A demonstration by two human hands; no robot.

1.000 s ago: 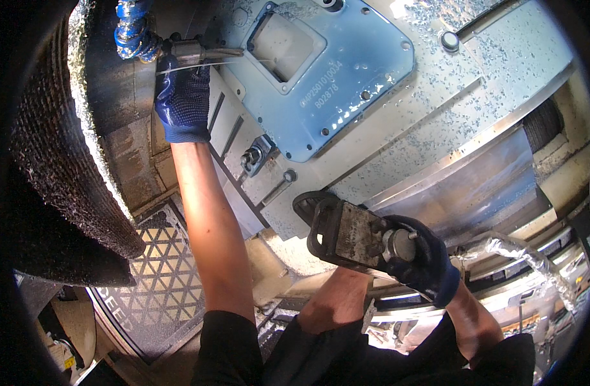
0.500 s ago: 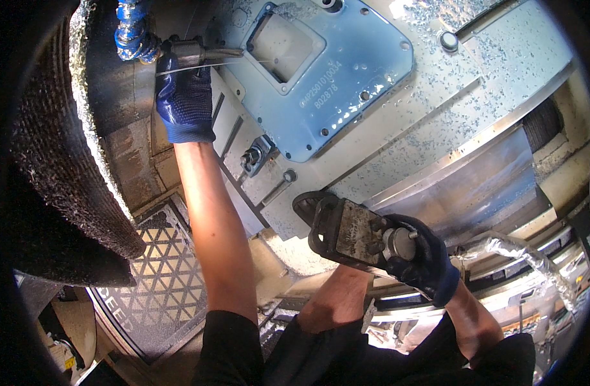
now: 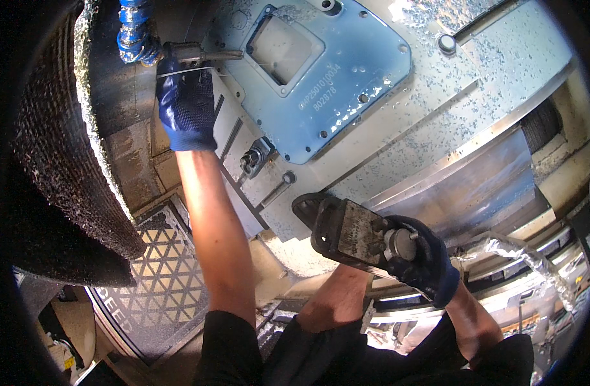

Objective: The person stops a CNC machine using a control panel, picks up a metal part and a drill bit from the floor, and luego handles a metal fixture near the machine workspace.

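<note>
My left hand [image 3: 187,109], in a blue coated glove, is closed round a metal air blow gun [image 3: 184,54]. The gun's nozzle points right over the edge of a wet blue metal plate [image 3: 356,55] with a square opening and several bolt holes. A blue coiled hose [image 3: 135,29] reaches the gun. At lower right my right hand [image 3: 430,264], in a dark glove, is wrapped round a grimy black block-shaped tool [image 3: 356,231] with a round metal knob; its exact kind is unclear. That tool is held in front of the machine table's near edge.
The machine table [image 3: 398,151] carries scattered metal chips. A clamp [image 3: 256,157] sits by the plate's lower left edge, and a bolt [image 3: 447,44] stands right of it. A dark ribbed, chip-covered curtain [image 3: 63,167] hangs at left. A patterned mat [image 3: 160,276] lies below.
My left hand has shifted slightly down, toward me, with the blow gun. My right hand and its tool stay almost where they were.
</note>
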